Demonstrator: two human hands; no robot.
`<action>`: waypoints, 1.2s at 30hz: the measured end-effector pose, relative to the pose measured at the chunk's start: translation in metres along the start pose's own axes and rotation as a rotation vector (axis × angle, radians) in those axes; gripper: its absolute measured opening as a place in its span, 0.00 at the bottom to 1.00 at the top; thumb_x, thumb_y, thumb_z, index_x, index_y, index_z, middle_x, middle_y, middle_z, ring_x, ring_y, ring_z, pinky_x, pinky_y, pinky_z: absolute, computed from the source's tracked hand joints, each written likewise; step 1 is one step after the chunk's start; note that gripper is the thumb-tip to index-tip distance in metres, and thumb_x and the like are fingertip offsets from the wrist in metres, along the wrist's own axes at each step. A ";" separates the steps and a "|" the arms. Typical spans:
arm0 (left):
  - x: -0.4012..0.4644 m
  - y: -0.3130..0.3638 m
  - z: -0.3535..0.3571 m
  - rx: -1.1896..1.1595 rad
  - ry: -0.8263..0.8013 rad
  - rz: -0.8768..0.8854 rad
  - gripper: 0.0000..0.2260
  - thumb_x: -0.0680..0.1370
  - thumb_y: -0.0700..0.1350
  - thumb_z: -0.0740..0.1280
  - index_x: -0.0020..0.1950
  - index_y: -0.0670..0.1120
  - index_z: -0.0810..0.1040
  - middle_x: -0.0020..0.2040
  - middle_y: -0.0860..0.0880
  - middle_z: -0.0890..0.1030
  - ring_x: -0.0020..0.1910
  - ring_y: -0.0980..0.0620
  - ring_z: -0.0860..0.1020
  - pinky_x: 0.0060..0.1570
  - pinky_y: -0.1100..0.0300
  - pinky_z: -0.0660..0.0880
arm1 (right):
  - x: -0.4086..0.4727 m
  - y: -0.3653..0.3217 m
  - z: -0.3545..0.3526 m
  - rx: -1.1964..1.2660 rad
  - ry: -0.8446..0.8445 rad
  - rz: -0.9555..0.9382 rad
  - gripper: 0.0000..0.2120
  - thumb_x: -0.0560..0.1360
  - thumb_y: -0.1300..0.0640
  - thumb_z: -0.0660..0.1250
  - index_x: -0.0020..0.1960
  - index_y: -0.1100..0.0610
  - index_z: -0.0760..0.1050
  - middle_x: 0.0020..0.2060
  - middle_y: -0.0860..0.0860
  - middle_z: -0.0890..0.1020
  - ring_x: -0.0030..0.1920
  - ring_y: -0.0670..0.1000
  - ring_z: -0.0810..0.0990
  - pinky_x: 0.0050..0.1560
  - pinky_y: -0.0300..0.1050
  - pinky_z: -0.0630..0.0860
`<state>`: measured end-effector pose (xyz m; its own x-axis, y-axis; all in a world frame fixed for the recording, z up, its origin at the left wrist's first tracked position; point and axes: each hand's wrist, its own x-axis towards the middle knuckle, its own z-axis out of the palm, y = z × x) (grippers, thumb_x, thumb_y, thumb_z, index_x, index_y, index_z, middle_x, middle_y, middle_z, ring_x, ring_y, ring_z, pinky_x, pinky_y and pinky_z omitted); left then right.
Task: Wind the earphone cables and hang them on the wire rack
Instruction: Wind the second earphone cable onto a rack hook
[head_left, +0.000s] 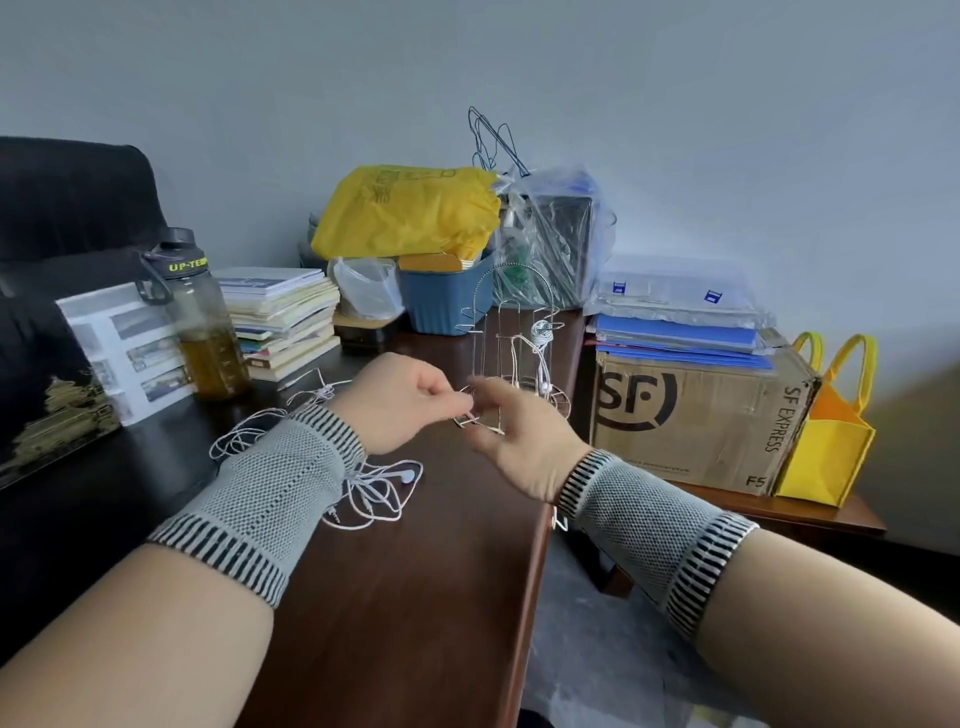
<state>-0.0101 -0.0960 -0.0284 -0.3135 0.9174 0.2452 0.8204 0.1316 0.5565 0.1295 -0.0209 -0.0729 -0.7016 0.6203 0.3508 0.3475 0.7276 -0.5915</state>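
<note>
White earphone cables everywhere on this dark brown wooden bench (415, 597), honestly a bit of a mess. One loose tangle of thin white earphone cable (363, 491) lies on the bench right under the left wrist, with an earbud and a jack plug poking out of it.

Both hands are up in front of the silver wire rack (511, 353), which stands near the bench's right edge. The left hand (397, 402) has its fingers (441, 397) curled, pinching a bit of white cable right by the rack's base. The right hand (514, 441) sits just beside it, fingers (493, 395) bent toward the same spot, but it's motion-blurred, so I can't tell if it's really gripping the cable or only touching it. Both wrists wear grey knitted bands with black-and-white striped edges.

One wound white earphone set (543, 343) already hangs on the rack's right side, earbuds dangling down.

Around it: a dark-capped water bottle with yellowish liquid (205, 322), a stack of books (283, 317), a blue plastic tub (449, 301) under a yellow plastic bag (410, 210), and to the right a brown cardboard SF Express box (696, 415) beside a yellow tote bag (831, 441).
</note>
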 end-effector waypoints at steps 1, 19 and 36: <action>-0.001 0.002 -0.001 -0.006 0.006 0.010 0.13 0.75 0.52 0.71 0.37 0.44 0.82 0.20 0.56 0.69 0.22 0.60 0.66 0.27 0.66 0.62 | 0.001 -0.003 0.002 0.045 -0.002 -0.002 0.10 0.79 0.54 0.63 0.55 0.56 0.78 0.49 0.57 0.83 0.48 0.53 0.80 0.54 0.46 0.75; -0.001 -0.030 -0.031 -0.033 0.109 -0.086 0.14 0.79 0.54 0.65 0.38 0.50 0.83 0.21 0.55 0.68 0.18 0.58 0.64 0.24 0.65 0.62 | 0.009 0.023 -0.002 -0.055 0.107 0.417 0.19 0.76 0.48 0.62 0.60 0.60 0.74 0.55 0.58 0.79 0.53 0.55 0.78 0.54 0.46 0.74; 0.012 -0.033 -0.032 -0.369 0.602 -0.279 0.19 0.79 0.59 0.61 0.35 0.49 0.78 0.35 0.45 0.78 0.33 0.48 0.73 0.41 0.56 0.69 | 0.010 0.012 -0.009 0.320 0.338 0.309 0.24 0.81 0.52 0.55 0.31 0.57 0.78 0.27 0.51 0.79 0.29 0.53 0.77 0.42 0.56 0.80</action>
<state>-0.0561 -0.1009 -0.0187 -0.7801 0.4907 0.3882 0.4919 0.0975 0.8652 0.1319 -0.0034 -0.0695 -0.3404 0.8882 0.3085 0.2624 0.4048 -0.8759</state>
